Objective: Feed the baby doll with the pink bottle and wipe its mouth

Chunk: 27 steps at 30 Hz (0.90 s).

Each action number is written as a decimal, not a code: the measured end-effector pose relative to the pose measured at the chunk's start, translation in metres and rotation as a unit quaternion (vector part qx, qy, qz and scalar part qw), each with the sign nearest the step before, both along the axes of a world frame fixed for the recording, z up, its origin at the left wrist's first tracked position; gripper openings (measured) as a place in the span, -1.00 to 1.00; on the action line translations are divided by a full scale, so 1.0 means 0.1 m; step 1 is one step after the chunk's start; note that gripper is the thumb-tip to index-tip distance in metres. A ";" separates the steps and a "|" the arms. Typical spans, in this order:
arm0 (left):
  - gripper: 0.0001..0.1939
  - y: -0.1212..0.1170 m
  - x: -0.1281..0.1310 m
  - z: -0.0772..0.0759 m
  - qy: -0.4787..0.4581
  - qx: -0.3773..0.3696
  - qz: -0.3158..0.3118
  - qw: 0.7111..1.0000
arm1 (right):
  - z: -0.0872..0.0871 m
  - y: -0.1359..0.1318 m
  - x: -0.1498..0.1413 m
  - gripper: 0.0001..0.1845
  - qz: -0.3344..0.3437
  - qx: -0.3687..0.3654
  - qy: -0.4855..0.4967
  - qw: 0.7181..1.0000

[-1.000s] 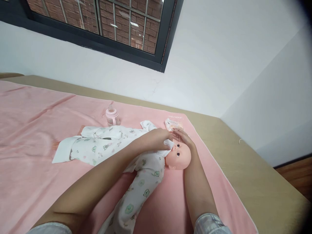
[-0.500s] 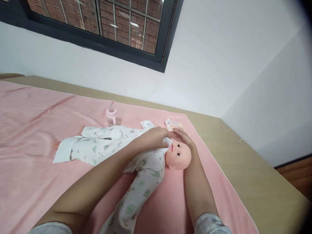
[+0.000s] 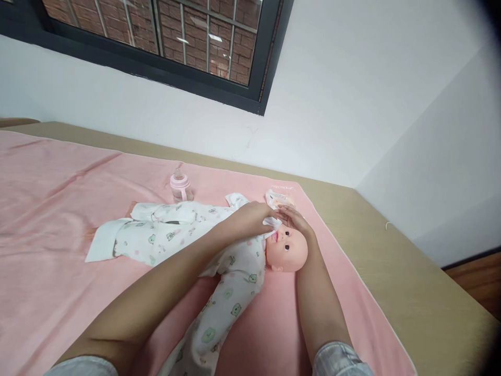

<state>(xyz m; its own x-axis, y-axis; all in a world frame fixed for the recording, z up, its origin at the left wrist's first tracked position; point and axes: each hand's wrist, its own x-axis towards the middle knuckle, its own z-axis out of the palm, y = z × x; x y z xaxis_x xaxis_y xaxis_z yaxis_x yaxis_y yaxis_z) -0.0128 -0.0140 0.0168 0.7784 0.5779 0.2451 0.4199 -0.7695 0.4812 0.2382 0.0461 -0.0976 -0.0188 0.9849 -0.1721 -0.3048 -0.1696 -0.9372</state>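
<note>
Along right side, edge of pink blanket (image 3: 58, 209) runs diagonally, worktop (image 3: 395, 271) strip beyond it; back strip meets wall (image 3: 321, 104). Blanket spreads wide to left. Doll (image 3: 287, 256) on its back on blanket, head to right. Left hand (image 3: 258, 215): pinching thin white cloth (image 3: 272, 223) at doll's mouth, forearm across torso. Right hand (image 3: 293, 216): open, fingers extended, cupped by far side of head, forearm round crown. Baby bottle (image 3: 181, 189) upright past doll's legs. Plastic packet (image 3: 276, 198) just beyond right hand, crowding that side. Doll's sleeve (image 3: 230, 297) between forearms.
</note>
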 end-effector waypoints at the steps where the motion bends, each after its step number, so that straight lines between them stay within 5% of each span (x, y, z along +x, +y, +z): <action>1: -0.89 0.00 0.01 0.00 -0.002 -0.002 -0.003 1.000 | -0.01 0.00 0.00 -0.85 0.002 0.001 0.002 1.000; 15: -0.79 0.01 0.03 -0.02 -0.018 -0.003 0.032 0.999 | -0.08 0.05 0.04 -0.78 0.020 0.033 -0.005 0.999; 27: -0.78 -0.08 0.06 0.00 0.012 -0.020 -0.004 1.000 | -0.01 0.01 0.00 -0.87 0.005 0.011 -0.020 1.000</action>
<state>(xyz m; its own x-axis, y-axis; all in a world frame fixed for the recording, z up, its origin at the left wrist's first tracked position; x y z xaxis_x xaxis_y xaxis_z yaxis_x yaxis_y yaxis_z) -0.0069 -0.0220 0.0165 0.7883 0.5810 0.2026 0.4262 -0.7530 0.5013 0.2383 0.0469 -0.0988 -0.0222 0.9882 -0.1515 -0.2661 -0.1519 -0.9519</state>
